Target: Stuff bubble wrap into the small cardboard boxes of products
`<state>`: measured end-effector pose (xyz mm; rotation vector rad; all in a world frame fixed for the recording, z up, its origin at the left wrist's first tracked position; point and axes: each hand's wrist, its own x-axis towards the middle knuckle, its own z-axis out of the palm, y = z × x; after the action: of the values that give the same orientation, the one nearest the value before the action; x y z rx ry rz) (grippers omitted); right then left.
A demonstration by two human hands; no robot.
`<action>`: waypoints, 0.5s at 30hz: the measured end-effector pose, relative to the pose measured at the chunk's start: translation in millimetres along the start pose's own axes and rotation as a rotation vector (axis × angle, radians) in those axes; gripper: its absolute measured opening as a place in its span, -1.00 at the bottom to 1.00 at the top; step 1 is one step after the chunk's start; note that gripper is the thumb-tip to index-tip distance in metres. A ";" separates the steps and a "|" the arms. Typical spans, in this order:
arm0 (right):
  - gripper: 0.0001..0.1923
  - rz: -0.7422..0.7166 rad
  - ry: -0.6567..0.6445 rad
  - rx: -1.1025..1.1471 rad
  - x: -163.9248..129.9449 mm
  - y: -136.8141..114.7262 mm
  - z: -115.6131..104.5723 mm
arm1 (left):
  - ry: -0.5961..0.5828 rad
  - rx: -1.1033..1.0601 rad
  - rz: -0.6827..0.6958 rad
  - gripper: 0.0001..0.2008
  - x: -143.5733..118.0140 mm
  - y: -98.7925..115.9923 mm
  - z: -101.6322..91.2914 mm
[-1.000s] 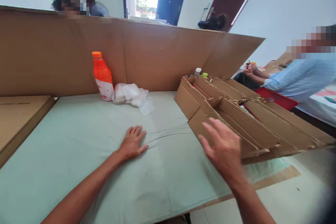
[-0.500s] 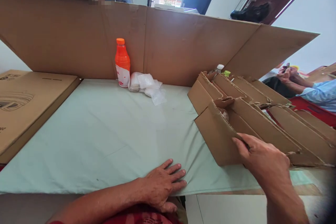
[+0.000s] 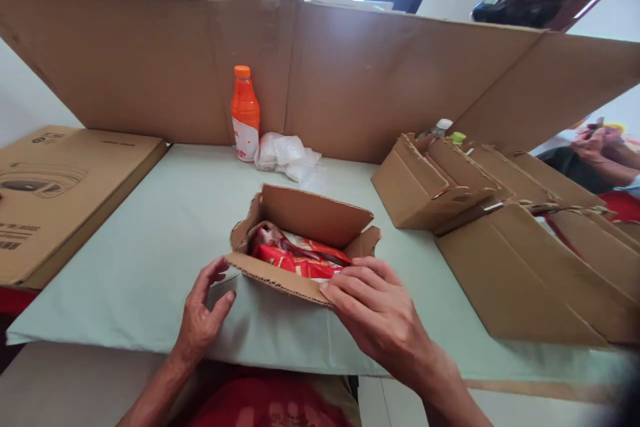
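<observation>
The carton (image 3: 315, 213) of red packets (image 3: 295, 263) was grasped by the right hand (image 3: 379, 303); the left hand (image 3: 201, 317) was held unclenched beside it.

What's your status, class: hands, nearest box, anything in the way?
Right hand on near edge of box; left hand open by left corner. Box open, red packets inside. Bottle behind, not blocking.

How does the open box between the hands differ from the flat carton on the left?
The open box shows red packets inside; the top of the flat carton looks closed. The open box looks plain, while the flat carton bears a printed drawing. The right hand grips the open box's near wall; neither hand is on the flat carton. Both are brown cardboard.
</observation>
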<state>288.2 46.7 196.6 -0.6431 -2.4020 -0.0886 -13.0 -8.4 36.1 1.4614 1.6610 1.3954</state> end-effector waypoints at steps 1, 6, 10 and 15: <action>-0.83 -0.002 0.028 0.023 -0.3 1.4 2.1 | 0.018 0.017 0.003 -0.46 -2.7 -2.7 -5.5; -0.57 0.307 0.260 0.072 -40.3 23.7 8.2 | 0.048 0.047 -0.021 -0.37 -6.5 -10.7 -15.7; -0.52 0.600 0.072 0.146 -83.1 28.3 30.9 | -0.022 0.032 -0.015 -0.31 9.2 -9.8 -11.4; -0.54 0.770 -0.169 0.261 -99.4 13.6 77.7 | -0.146 -0.009 -0.042 -0.28 23.5 -6.4 5.5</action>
<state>317.3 33.3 73.8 -1.4282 -2.0986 0.6094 -17.3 16.1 34.0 1.4782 1.5834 1.2413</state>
